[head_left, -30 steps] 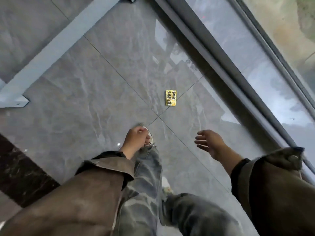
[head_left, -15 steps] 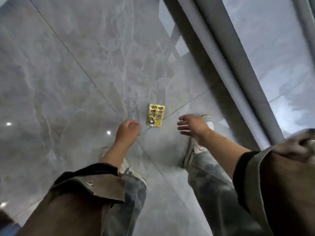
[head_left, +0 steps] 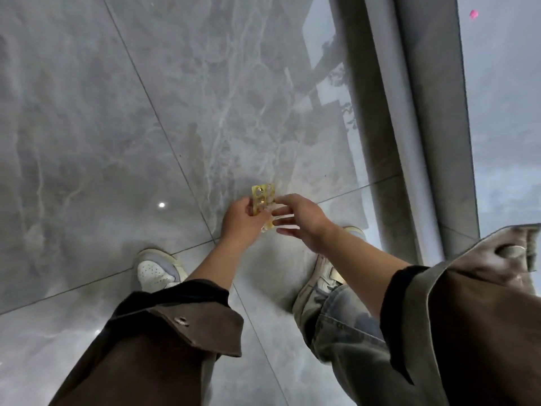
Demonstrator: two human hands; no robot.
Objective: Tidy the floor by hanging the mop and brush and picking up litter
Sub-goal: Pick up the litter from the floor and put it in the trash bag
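One gold blister pack [head_left: 263,197] sits between two hands, over the floor. The left grip [head_left: 240,221] pinches it. The right grip [head_left: 303,222] touches it with extended fingers, but I cannot tell if it grasps. Two sneakers [head_left: 155,271] stand on glossy grey marble tiles [head_left: 87,127] beside one metal window frame [head_left: 409,112].

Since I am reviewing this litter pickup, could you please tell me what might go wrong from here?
1. The gold blister pack is held only at its edge by the left hand, with the right hand just touching it with straight fingers. It is thin and could slip back down.
2. The person is bent low over a glossy tiled floor, so a shoe might slide.
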